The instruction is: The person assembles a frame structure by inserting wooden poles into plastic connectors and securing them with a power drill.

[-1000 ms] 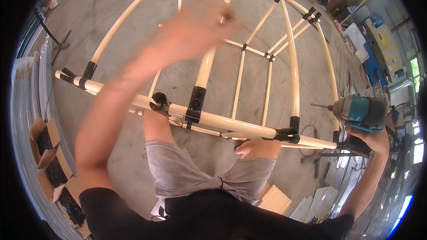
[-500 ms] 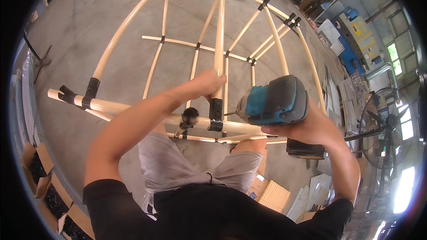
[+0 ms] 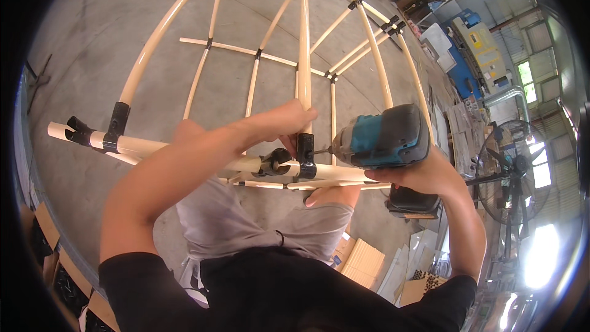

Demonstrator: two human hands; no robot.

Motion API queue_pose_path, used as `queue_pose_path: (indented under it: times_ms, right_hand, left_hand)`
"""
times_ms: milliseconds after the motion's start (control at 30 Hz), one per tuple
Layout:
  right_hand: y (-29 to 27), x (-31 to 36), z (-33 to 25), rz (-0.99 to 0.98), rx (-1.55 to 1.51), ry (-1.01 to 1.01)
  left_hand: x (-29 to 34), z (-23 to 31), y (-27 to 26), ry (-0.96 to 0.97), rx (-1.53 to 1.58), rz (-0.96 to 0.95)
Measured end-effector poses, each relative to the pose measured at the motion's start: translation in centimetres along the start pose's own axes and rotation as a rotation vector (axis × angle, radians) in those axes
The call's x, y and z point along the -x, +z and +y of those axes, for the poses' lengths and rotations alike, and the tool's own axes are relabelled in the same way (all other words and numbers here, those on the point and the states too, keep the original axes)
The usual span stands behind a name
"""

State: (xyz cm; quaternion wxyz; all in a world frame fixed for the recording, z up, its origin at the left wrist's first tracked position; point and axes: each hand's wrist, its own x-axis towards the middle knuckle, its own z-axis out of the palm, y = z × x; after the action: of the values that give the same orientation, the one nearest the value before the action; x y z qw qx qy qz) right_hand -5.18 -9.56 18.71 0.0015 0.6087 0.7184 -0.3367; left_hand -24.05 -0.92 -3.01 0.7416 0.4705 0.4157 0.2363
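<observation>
Left hand [image 3: 290,118] around tube [image 3: 305,43], right hand [image 3: 424,175] around drill [image 3: 381,138], now nearer the black joint [image 3: 305,146]

This is a workshop: concrete floor [image 3: 117,37] and a power drill [image 3: 387,138] left of the black fan [image 3: 520,165], machinery [image 3: 478,55] beyond it.

The left hand [image 3: 286,119], blurred with motion a second ago, now lies against the upright tube [image 3: 305,43]; the right hand [image 3: 425,171] has brought the drill [image 3: 388,138] close, its bit [image 3: 323,151] beside the black joint [image 3: 305,155] below the left hand
</observation>
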Motion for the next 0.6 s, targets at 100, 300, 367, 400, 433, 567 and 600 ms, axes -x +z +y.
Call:
queue_pose_path:
  times_ms: [100, 300, 367, 400, 433, 567, 600]
  right_hand:
    - [-0.1, -0.2, 0.3, -0.022, 0.021, 0.001]
    - [-0.6, -1.0, 0.8, -0.056, 0.107, -0.014]
    - [-0.9, -1.5, 0.7, -0.075, 0.168, -0.088]
    - [-1.1, -1.6, 0.5, -0.086, 0.207, -0.136]
    - [-1.2, -1.8, 0.1, -0.102, 0.207, -0.113]
    - [-1.5, -2.0, -0.6, -0.131, 0.244, -0.124]
    - [-1.5, -2.0, -0.5, -0.126, 0.258, -0.153]
  left_hand:
    - [0.4, 0.0, 0.3, 0.035, 0.042, 0.033]
    - [0.3, 0.5, 0.0, -0.081, -0.059, -0.024]
    - [0.6, 0.9, -0.2, -0.097, -0.077, -0.063]
    - [0.7, 1.0, -0.4, -0.102, -0.087, -0.082]
    - [0.6, 1.1, -0.5, -0.112, -0.074, -0.098]
    - [0.6, 1.1, -0.2, -0.114, -0.035, -0.083]
    - [0.7, 1.3, 0.0, -0.106, -0.033, -0.061]
